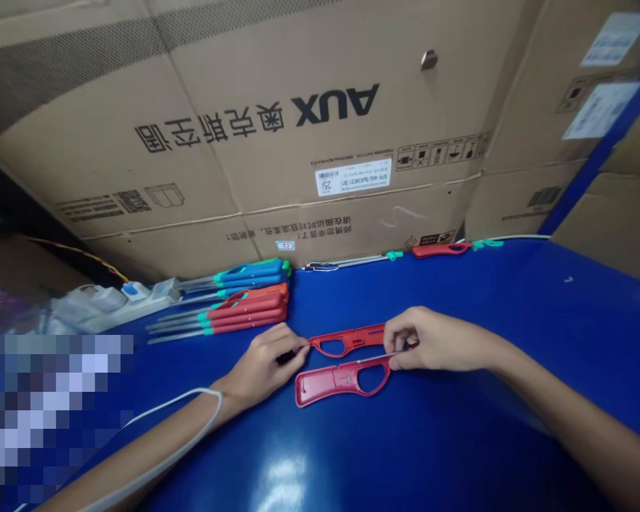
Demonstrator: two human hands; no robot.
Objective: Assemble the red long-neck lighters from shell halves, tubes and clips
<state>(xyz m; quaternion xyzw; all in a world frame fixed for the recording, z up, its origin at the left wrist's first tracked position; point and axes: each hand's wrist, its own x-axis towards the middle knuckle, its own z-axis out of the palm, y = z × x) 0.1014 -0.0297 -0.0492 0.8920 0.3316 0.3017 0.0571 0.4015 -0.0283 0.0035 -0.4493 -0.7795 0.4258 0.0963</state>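
Two red handle shells lie on the blue bench point(459, 441), long axes running left to right, the upper shell point(346, 340) just behind the lower shell point(341, 378). The right hand point(432, 341) rests knuckles up, fingers pinched narrow on the upper shell's right end. The left hand point(267, 363) has its fingers bunched at the left tip; whether they grip it cannot be told.

I'm at an assembly bench in a small workshop: a blue worktable point(512, 341) walled by big shipping cartons point(299, 142) — batches of identical plastic lighters point(245, 302) stacked alongside.
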